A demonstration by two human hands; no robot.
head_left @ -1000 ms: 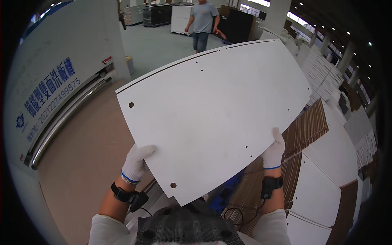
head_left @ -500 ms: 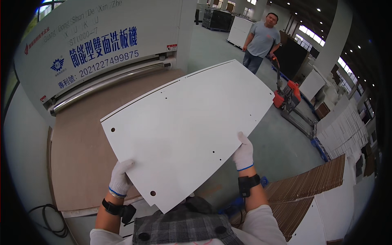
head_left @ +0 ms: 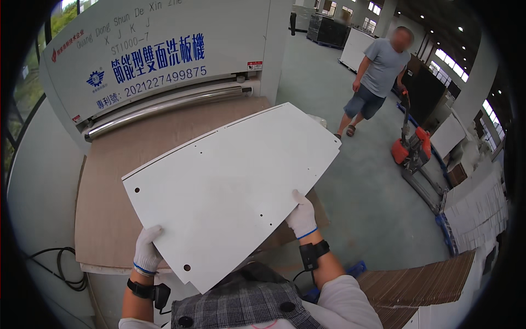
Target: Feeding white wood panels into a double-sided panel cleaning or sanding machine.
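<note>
A large white panel (head_left: 230, 181) with several drilled holes and a groove along its far edge is held up in front of me, tilted. My left hand (head_left: 147, 249), in a white knit glove, grips its lower left edge with the thumb on top. At the near right edge, my gloved right hand (head_left: 301, 215) holds the panel the same way, thumb on the upper face. The fingers of both hands are hidden under it. Below the panel lies a brown board-topped table (head_left: 104, 208), partly covered by it.
A white machine (head_left: 159, 60) with a metal roller (head_left: 170, 112) stands behind the table. A person (head_left: 381, 68) is at the far right, one hand on a red pallet truck (head_left: 413, 148). Stacked cardboard (head_left: 422, 279) lies at the near right. A black cable (head_left: 60, 268) coils at the left.
The panel and both hands have shifted left, bringing the panel further over the brown table. The pallet truck and the cardboard sit further right in view. The person's legs now show.
</note>
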